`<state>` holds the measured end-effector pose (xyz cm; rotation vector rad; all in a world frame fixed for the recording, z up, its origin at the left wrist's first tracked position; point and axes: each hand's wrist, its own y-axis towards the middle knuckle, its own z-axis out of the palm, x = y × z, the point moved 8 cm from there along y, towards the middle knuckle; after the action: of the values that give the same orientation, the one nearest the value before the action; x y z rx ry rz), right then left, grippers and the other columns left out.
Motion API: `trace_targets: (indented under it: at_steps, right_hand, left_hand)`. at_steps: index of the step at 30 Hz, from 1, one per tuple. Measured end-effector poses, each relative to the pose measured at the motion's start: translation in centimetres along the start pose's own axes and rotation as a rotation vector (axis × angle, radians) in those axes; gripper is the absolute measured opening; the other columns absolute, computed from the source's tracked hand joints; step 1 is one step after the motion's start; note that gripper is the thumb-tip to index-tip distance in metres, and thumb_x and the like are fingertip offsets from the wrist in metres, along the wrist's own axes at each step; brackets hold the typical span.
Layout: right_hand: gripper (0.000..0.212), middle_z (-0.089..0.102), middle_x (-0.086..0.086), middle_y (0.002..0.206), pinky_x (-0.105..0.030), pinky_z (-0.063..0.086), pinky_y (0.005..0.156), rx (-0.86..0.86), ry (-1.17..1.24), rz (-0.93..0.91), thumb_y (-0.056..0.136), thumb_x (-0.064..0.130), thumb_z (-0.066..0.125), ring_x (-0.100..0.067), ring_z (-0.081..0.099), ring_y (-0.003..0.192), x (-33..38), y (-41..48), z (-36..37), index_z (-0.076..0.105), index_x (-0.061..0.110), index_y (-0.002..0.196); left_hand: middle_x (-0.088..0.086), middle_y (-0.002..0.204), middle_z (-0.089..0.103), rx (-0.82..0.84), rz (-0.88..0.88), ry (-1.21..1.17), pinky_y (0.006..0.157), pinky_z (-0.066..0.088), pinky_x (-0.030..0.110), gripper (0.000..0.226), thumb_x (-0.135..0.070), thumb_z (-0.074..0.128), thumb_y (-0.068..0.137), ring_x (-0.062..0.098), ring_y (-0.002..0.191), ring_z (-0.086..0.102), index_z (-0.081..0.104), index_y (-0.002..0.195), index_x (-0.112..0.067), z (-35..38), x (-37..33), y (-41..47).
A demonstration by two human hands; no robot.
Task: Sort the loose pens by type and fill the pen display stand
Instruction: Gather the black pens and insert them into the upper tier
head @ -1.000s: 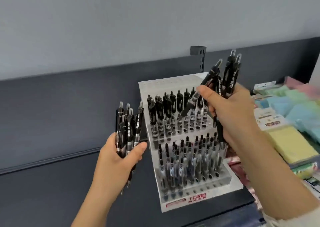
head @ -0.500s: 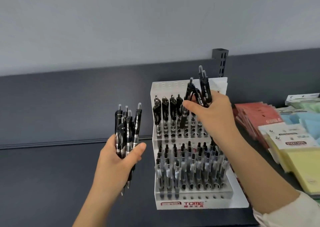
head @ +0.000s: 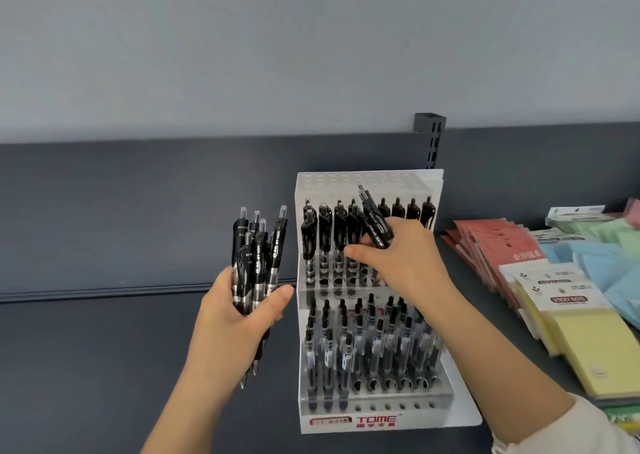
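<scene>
Down onto the pen display stand (head: 346,180) our right hand (head: 410,263) has sunk since half a second ago, from above its back panel to the upper tier. That tier holds a row of black clip pens with open sockets in front. The lower tier is crowded with slimmer clear-barrelled pens, its front row of holes mostly bare at the right. Our left hand (head: 239,318), just left of the stand, grips a bundle of black pens (head: 258,256), clickers up. Our right hand, the nearer to the sockets, pinches one black pen (head: 375,226), its long axis nearly upright, top leaning left, tip hidden behind the fingers. Open sockets lie just below those fingers, so we judge the next move a short push straight down.
</scene>
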<state>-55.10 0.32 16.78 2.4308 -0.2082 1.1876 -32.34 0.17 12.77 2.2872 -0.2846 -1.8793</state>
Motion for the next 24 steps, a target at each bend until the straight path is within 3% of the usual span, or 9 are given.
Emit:
trace_targets:
  at_steps: [2,5,9,12,17,20,24]
  right_hand:
    - [0.033,0.052,0.010,0.064,-0.019,0.035,0.053,0.004,-0.013,-0.012,0.074,0.042,0.074,-0.003,0.045,0.053,0.1,-0.1,-0.2,0.056,0.016,0.082]
    - [0.035,0.050,0.002,0.058,-0.025,0.038,0.052,-0.051,0.051,-0.024,0.079,0.050,0.065,-0.012,0.043,0.049,0.6,-0.3,-1.4,0.053,0.017,0.074]
    - [0.033,0.039,-0.003,0.053,-0.023,0.037,0.050,-0.076,0.417,0.105,0.092,0.035,0.052,-0.014,0.037,0.044,0.1,-0.4,-2.7,0.042,0.012,0.069]
    - [0.028,0.040,-0.002,0.051,-0.026,0.036,0.054,-0.084,0.545,0.149,0.092,0.024,0.047,-0.012,0.037,0.043,-0.4,-0.6,-2.9,0.039,0.011,0.068]
    - [0.023,0.051,-0.001,0.057,-0.031,0.041,0.069,-0.095,0.712,0.156,0.094,0.025,0.048,-0.014,0.050,0.059,-0.7,-1.0,-2.8,0.048,0.012,0.076]
    - [0.019,0.055,0.008,0.065,-0.030,0.045,0.065,-0.158,0.709,0.115,0.094,0.030,0.052,-0.009,0.051,0.062,-0.2,-1.2,-3.8,0.056,0.014,0.084]
    - [0.018,0.059,0.021,0.076,-0.039,0.043,0.089,-0.225,0.637,0.058,0.088,0.040,0.056,-0.005,0.052,0.080,0.7,-1.4,-5.3,0.068,0.028,0.083]
  left_hand:
    - [-0.009,0.063,0.065,0.001,0.004,-0.002,0.058,0.042,0.022,0.016,-0.025,0.072,0.078,0.001,0.054,0.058,0.057,0.083,-0.021,0.0,0.0,0.1]
    - [-0.009,0.062,0.065,0.005,0.017,0.005,0.057,0.041,0.022,0.016,-0.025,0.072,0.078,0.000,0.051,0.057,0.057,0.083,-0.021,0.2,-0.1,0.2]
    - [-0.009,0.062,0.064,0.012,0.012,0.011,0.058,0.042,0.023,0.016,-0.029,0.070,0.079,0.000,0.051,0.056,0.056,0.083,-0.022,0.4,0.2,0.2]
    - [-0.005,0.062,0.065,0.007,0.004,0.010,0.059,0.042,0.027,0.016,-0.035,0.067,0.079,0.002,0.052,0.055,0.057,0.084,-0.024,0.4,0.5,0.2]
    - [-0.002,0.061,0.064,0.011,-0.007,-0.005,0.058,0.043,0.031,0.016,-0.036,0.065,0.081,0.006,0.052,0.053,0.057,0.084,-0.023,0.5,0.8,0.2]
    - [-0.003,0.059,0.063,0.008,-0.003,-0.029,0.057,0.042,0.029,0.015,-0.033,0.066,0.082,0.004,0.050,0.053,0.057,0.083,-0.021,0.4,0.9,0.1]
    - [-0.002,0.059,0.063,0.019,-0.008,-0.047,0.058,0.042,0.031,0.016,-0.033,0.066,0.082,0.006,0.051,0.053,0.057,0.083,-0.020,0.6,1.0,0.2]
